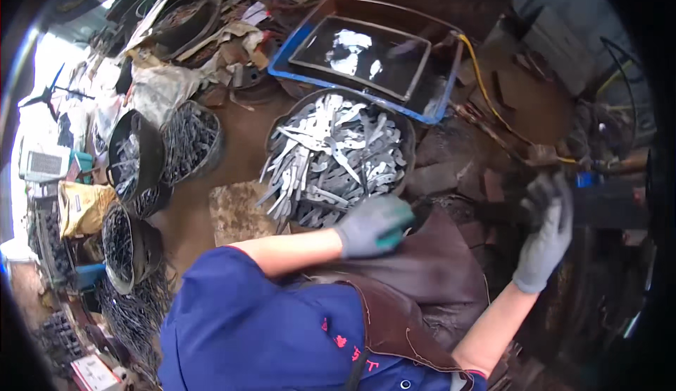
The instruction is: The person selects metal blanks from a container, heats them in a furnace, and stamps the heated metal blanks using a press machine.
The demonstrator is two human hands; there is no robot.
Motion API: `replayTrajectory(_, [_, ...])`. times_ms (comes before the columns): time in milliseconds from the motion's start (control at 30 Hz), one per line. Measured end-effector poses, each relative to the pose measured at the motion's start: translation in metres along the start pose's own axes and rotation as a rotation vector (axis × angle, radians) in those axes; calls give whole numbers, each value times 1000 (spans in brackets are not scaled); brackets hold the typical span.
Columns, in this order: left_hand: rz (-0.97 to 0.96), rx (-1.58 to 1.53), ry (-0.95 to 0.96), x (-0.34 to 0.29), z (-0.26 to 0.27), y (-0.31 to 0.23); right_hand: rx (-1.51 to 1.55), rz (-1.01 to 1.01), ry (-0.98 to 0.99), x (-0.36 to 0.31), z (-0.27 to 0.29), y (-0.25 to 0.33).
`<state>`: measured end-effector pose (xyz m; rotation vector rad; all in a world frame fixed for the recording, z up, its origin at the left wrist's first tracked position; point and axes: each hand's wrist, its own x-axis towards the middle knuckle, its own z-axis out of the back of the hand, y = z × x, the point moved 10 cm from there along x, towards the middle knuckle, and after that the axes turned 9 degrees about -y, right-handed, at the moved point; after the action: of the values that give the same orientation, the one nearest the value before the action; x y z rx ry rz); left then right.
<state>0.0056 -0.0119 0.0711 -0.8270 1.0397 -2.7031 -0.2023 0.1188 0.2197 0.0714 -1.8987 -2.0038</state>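
My left hand, in a grey glove with green patches, is over the brown leather apron at the near edge of the metal basin. Its fingers look curled, and whatever they may hold is hidden. Just beyond it, the round basin is heaped with flat silvery metal pieces, many long and narrow with a wider end. My right hand, in a grey glove with darker fingers, is raised at the right beside a dark machine. Its fingers are stretched and slightly apart, a little blurred, with nothing visible in them.
A blue-rimmed tub of dark liquid stands behind the basin, with a yellow hose at its right. Baskets of thin metal pieces stand at the left. A stained board lies left of the basin. Scrap piles up at the back.
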Motion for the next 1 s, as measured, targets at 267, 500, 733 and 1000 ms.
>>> replayTrajectory(267, [465, 743, -158, -62, 130, 179, -797, -40, 781, -94, -185, -183])
replayTrajectory(500, [328, 848, 144, -30, 103, 200, -1055, 53, 809, -113, -252, -230])
replayTrajectory(733, [282, 605, 95, -46, 115, 189, -287, -230, 501, -80, -187, -187])
replayTrajectory(1000, [1068, 198, -61, -49, 62, 206, 472, -817, 285, -117, -107, -159])
